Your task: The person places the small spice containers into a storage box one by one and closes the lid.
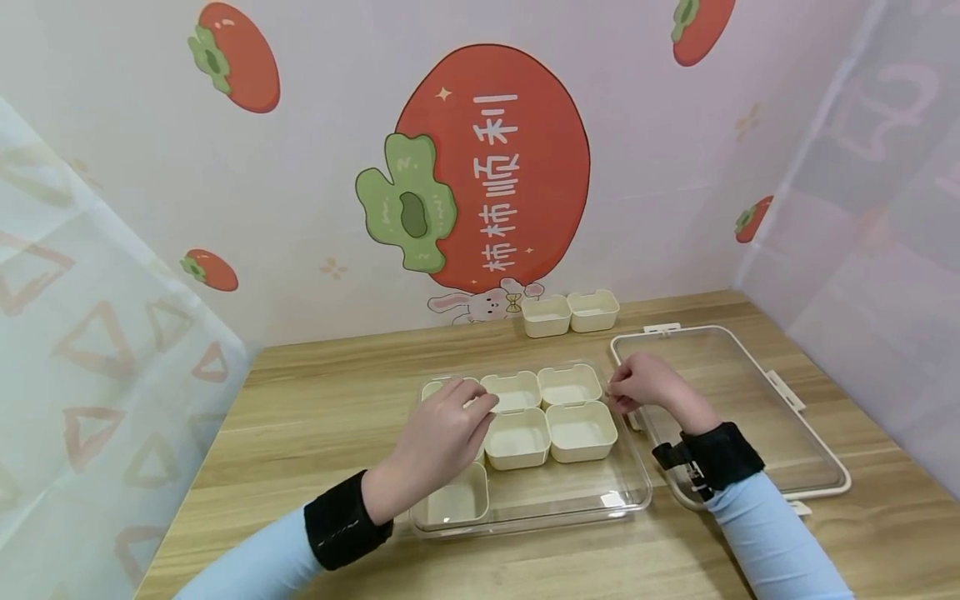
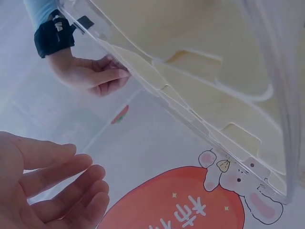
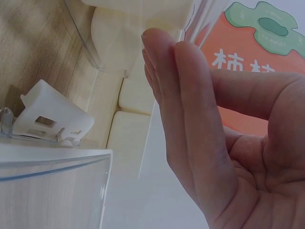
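A clear plastic box (image 1: 555,498) holds several cream bins in rows. My left hand (image 1: 448,421) hovers over the box's left part and partly hides the bins there. Its fingers are loosely bent with nothing between them, as the left hand (image 2: 62,191) in its own wrist view shows. At the box's right rim, my right hand (image 1: 645,385) pinches the edge between thumb and fingers. Nearest to it are the two right-hand bins, a back bin (image 1: 570,387) and a front bin (image 1: 582,433). A separate bin (image 1: 459,497) sits in the front left corner.
Two more cream bins, a left one (image 1: 546,317) and a right one (image 1: 594,312), stand against the back wall. To the right lies a clear lid (image 1: 750,408) with a white frame and clips, beneath my right forearm. The wooden table (image 1: 315,400) is bounded by printed cloth walls.
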`<state>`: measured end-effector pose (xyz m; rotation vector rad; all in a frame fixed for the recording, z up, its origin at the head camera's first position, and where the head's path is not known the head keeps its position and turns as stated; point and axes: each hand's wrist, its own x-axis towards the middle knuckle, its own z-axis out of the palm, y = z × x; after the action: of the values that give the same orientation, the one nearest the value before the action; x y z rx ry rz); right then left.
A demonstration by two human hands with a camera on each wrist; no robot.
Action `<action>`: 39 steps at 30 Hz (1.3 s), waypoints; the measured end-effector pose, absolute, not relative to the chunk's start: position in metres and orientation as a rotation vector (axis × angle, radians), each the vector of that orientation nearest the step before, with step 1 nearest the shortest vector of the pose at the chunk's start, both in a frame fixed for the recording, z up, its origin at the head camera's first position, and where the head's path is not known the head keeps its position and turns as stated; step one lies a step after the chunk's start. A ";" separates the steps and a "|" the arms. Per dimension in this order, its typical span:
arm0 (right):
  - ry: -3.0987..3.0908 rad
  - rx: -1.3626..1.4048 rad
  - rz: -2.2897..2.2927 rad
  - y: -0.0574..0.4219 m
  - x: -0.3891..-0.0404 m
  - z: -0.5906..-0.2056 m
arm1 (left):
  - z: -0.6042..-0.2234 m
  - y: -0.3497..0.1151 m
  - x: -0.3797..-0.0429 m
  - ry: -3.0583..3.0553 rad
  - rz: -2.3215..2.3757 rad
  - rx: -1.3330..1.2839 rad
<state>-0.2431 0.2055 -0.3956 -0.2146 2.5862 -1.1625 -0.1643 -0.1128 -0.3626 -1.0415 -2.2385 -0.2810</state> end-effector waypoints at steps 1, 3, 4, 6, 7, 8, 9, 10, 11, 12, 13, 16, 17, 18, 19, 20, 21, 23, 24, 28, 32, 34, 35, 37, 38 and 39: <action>2.587 -0.212 -1.162 0.205 -0.243 -0.396 | -0.362 -0.112 -0.166 -2.238 -0.277 -1.038; 2.591 -0.208 -1.158 0.205 -0.243 -0.396 | -0.362 -0.109 -0.171 -2.249 -0.264 -1.034; 2.590 -0.208 -1.156 0.205 -0.243 -0.397 | -0.361 -0.108 -0.173 -2.255 -0.258 -1.031; 2.589 -0.207 -1.154 0.205 -0.243 -0.397 | -0.361 -0.105 -0.177 -2.265 -0.248 -1.027; 2.586 -0.209 -1.156 0.205 -0.243 -0.397 | -0.360 -0.104 -0.179 -2.267 -0.247 -1.028; 2.583 -0.208 -1.160 0.205 -0.243 -0.398 | -0.359 -0.102 -0.182 -2.270 -0.247 -1.030; 2.580 -0.209 -1.163 0.206 -0.244 -0.398 | -0.358 -0.100 -0.185 -2.271 -0.249 -1.035; 2.579 -0.210 -1.164 0.206 -0.243 -0.398 | -0.357 -0.099 -0.187 -2.269 -0.253 -1.039; 2.579 -0.211 -1.163 0.206 -0.244 -0.398 | -0.356 -0.097 -0.191 -2.268 -0.257 -1.044; 2.577 -0.210 -1.166 0.206 -0.243 -0.397 | -0.355 -0.095 -0.194 -2.265 -0.261 -1.047; 2.575 -0.213 -1.167 0.206 -0.243 -0.397 | -0.354 -0.093 -0.198 -2.262 -0.266 -1.050; 2.573 -0.206 -1.163 0.206 -0.243 -0.396 | -0.352 -0.088 -0.209 -2.258 -0.298 -1.046; 2.573 -0.207 -1.163 0.206 -0.244 -0.396 | -0.352 -0.087 -0.212 -2.260 -0.312 -1.040; 2.573 -0.206 -1.164 0.206 -0.244 -0.396 | -0.352 -0.086 -0.216 -2.264 -0.324 -1.032; 2.574 -0.210 -1.161 0.206 -0.244 -0.396 | -0.352 -0.085 -0.220 -2.268 -0.336 -1.025; 2.574 -0.206 -1.163 0.206 -0.244 -0.396 | -0.352 -0.084 -0.223 -2.273 -0.341 -1.012; 2.575 -0.210 -1.160 0.206 -0.244 -0.396 | -0.352 -0.083 -0.227 -2.279 -0.342 -1.002; 2.575 -0.211 -1.160 0.206 -0.244 -0.396 | -0.352 -0.081 -0.234 -2.285 -0.339 -0.986; 2.573 -0.207 -1.161 0.206 -0.244 -0.396 | -0.352 -0.080 -0.237 -2.288 -0.332 -0.979; 2.571 -0.204 -1.161 0.206 -0.245 -0.395 | -0.355 -0.076 -0.251 -2.288 -0.312 -0.953; 2.575 -0.201 -1.155 0.205 -0.245 -0.395 | -0.361 -0.071 -0.264 -2.285 -0.287 -0.955; 2.576 -0.197 -1.154 0.205 -0.245 -0.395 | -0.363 -0.068 -0.272 -2.290 -0.273 -0.967; 2.575 -0.195 -1.156 0.205 -0.244 -0.395 | -0.363 -0.067 -0.275 -2.296 -0.268 -0.971; 2.572 -0.190 -1.160 0.204 -0.244 -0.395 | -0.364 -0.064 -0.281 -2.309 -0.245 -0.971; 2.570 -0.186 -1.163 0.204 -0.244 -0.395 | -0.364 -0.063 -0.284 -2.316 -0.236 -0.970; 2.568 -0.182 -1.166 0.204 -0.244 -0.396 | -0.364 -0.062 -0.287 -2.324 -0.228 -0.971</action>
<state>-0.2443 0.2041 -0.3957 -0.1820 2.5681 -1.1662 -0.2869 -0.0621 -0.3639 -0.9708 -2.3242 -0.2276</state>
